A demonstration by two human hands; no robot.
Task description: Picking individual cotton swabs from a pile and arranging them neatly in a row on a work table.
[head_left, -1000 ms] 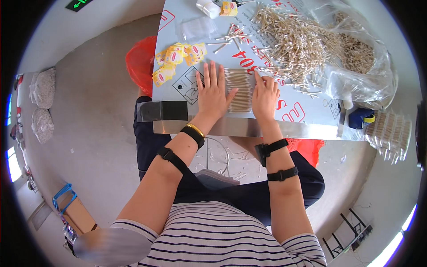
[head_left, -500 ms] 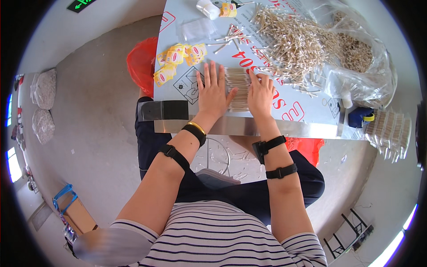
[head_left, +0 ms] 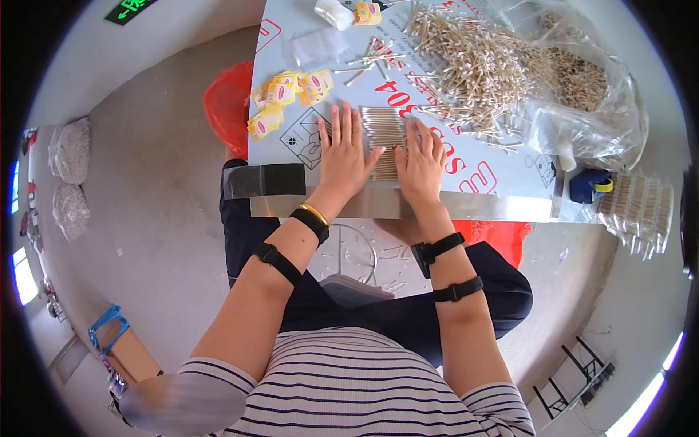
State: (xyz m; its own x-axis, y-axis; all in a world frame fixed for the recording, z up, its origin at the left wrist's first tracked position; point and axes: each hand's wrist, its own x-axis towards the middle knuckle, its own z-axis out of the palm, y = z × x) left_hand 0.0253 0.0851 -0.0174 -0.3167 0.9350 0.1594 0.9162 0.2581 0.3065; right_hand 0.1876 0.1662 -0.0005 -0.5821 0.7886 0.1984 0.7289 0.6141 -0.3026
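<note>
Many cotton swabs [head_left: 383, 132] lie side by side in a neat block near the table's front edge. My left hand [head_left: 343, 156] rests along the block's left side, fingers stretched out and thumb pointing at the swabs. Along the block's right side lies my right hand [head_left: 421, 164], its fingers extended and its thumb over the swabs' edge. Both palms face down and neither hand grips anything. Farther right spreads a large loose heap of cotton swabs [head_left: 477, 69], with a few stray swabs [head_left: 375, 58] behind the block.
Yellow-and-white paper labels [head_left: 280, 95] lie left of my left hand, below clear plastic bags [head_left: 318, 48]. At the right are a big clear bag of swabs [head_left: 579, 80], a blue tape dispenser [head_left: 588, 187] and stacked packed swabs [head_left: 637, 211]. A red bag [head_left: 227, 109] hangs left of the table.
My right hand's fingers have straightened from a more bent pose and now lie flatter along the swab block. My left hand stays flat beside it. The view has shifted slightly.
</note>
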